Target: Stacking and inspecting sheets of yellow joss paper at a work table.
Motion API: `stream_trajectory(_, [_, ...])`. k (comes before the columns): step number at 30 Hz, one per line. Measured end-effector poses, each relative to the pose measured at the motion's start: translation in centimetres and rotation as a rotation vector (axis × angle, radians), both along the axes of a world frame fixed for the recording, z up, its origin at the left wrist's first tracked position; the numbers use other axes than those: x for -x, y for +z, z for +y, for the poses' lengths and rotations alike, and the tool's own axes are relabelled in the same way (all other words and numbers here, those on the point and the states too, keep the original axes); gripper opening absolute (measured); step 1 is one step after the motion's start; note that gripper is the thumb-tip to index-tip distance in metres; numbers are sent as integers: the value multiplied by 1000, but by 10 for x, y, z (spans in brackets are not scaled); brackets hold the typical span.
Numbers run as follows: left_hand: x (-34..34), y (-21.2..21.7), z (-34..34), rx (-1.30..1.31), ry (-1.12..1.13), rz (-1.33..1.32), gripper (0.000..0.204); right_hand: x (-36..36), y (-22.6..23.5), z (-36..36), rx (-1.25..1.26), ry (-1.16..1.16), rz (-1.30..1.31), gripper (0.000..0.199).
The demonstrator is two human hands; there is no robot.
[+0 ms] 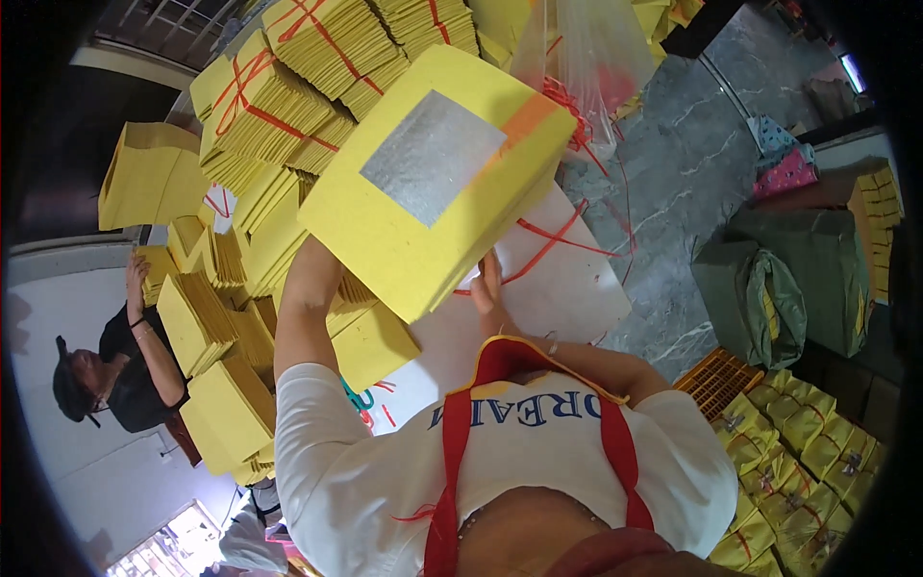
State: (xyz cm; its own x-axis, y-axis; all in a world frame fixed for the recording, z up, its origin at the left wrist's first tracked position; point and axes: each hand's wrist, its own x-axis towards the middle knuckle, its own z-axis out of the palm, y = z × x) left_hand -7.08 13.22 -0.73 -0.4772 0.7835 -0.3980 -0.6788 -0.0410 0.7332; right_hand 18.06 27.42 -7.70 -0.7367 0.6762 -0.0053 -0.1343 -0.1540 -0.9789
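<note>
A thick stack of yellow joss paper (346, 183) is tilted up in front of me, a silver foil square and an orange band on its top sheet. My left hand (315, 264) reaches to its near left side and holds it; the fingers are hidden behind the paper. At the lower right edge, my right hand (488, 286) holds the stack from beneath, only partly visible. Red plastic ribbon (553, 236) lies loose on the white tabletop (586, 279) beyond the right hand. Teal-handled scissors (360, 396) lie near my left elbow.
Bundles of yellow paper tied with red ribbon (279, 106) pile up at the far left. A clear plastic bag (586, 58) hangs behind the stack. Green sacks (798, 279), an orange crate (716, 380) and more yellow bundles (788, 452) stand right. A co-worker (130, 370) is at left.
</note>
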Motion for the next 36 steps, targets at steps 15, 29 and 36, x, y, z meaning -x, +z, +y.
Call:
stream_trajectory(15, [13,8,113,-167,242,89,68,28,50,225,289,20,54,43])
stream_trajectory(29, [-203,-70,87,94,758,186,46,117,48,267,648,310,-211,53])
stream_trajectory(36, [-206,-77,125,141,1182,18,24,131,24,261,580,271,-146,53])
